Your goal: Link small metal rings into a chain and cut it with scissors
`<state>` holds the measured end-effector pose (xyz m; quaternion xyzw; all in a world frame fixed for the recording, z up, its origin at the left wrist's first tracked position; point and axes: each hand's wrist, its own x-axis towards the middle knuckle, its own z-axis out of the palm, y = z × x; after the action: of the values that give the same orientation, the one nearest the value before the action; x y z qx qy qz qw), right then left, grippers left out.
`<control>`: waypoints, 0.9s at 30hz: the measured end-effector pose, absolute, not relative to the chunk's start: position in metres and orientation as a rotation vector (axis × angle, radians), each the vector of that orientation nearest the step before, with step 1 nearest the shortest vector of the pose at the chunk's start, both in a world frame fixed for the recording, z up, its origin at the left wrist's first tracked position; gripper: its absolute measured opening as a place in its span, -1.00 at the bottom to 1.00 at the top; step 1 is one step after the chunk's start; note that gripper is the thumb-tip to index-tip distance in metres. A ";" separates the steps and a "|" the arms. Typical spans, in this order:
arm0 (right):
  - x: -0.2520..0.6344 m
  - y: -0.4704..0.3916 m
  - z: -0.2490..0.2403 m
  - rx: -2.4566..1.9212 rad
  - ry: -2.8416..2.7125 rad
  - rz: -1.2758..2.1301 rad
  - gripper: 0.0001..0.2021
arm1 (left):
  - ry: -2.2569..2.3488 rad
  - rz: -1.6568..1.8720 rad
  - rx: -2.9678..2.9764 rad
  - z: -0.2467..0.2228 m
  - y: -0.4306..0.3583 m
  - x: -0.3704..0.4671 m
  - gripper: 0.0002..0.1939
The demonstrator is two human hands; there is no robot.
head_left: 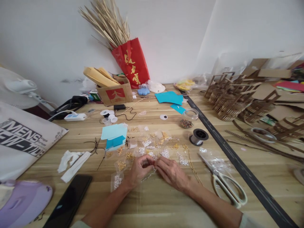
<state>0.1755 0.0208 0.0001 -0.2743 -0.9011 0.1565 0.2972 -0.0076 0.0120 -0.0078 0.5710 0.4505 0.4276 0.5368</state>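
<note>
My left hand (140, 169) and my right hand (172, 172) meet over the middle of the table, fingertips pinched together. A thin silver chain (148, 176) hangs below the fingertips, its upper end by my right fingers. Whatever my left thumb and forefinger pinch is too small to make out. Around the hands lie small clear bags of jewellery findings: silver pieces (164, 153), gold pieces (121, 165) and silver rings (182, 159). A gold chain (193, 167) lies right of my right hand.
White-handled scissors (228, 186) and a wire spool (199, 137) lie at right, near a jar of beads (186, 123). At left are a black phone (68, 201) and white strips (76, 166). Blue cards (115, 136) lie beyond. Wooden baskets (232, 95) stand far right.
</note>
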 end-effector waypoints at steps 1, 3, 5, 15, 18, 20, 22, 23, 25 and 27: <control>0.176 0.021 0.000 -0.740 -2.401 0.420 -0.80 | 1.093 1.030 1.379 -0.007 0.011 -0.007 -0.92; 0.176 0.020 -0.001 -0.756 -2.417 0.429 -0.80 | 1.138 1.053 1.412 -0.006 0.010 -0.005 -0.96; 0.176 0.020 0.000 -0.757 -2.427 0.433 -0.80 | 1.182 1.075 1.450 -0.005 0.008 -0.003 -0.96; 0.174 0.019 -0.002 -0.708 -2.435 0.355 -0.80 | 1.255 1.155 1.794 -0.007 0.006 0.000 -0.90; 0.174 0.019 -0.001 -0.683 -2.439 0.329 -0.78 | 1.232 1.170 1.851 -0.006 0.007 0.000 -0.91; 0.174 0.019 0.000 -0.672 -2.442 0.318 -0.78 | 1.222 1.179 1.861 -0.004 0.006 0.000 -0.90; 0.174 0.018 0.000 -0.667 -2.434 0.310 -0.78 | 1.215 1.170 1.847 -0.002 0.005 0.000 -0.90; 0.174 0.018 0.001 -0.666 -2.426 0.308 -0.78 | 1.213 1.158 1.831 -0.001 0.005 0.000 -0.90; 0.175 0.018 0.001 -0.665 -2.405 0.325 -0.79 | 1.214 1.125 1.787 0.002 0.003 -0.001 -0.91; 0.175 0.017 0.000 -0.666 -2.385 0.350 -0.80 | 1.216 1.096 1.729 0.003 0.002 -0.001 -0.92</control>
<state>0.1748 0.0173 0.0000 -0.2529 -0.9051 0.1329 0.3148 -0.0009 0.0023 0.0034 0.6744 0.4740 0.4274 0.3712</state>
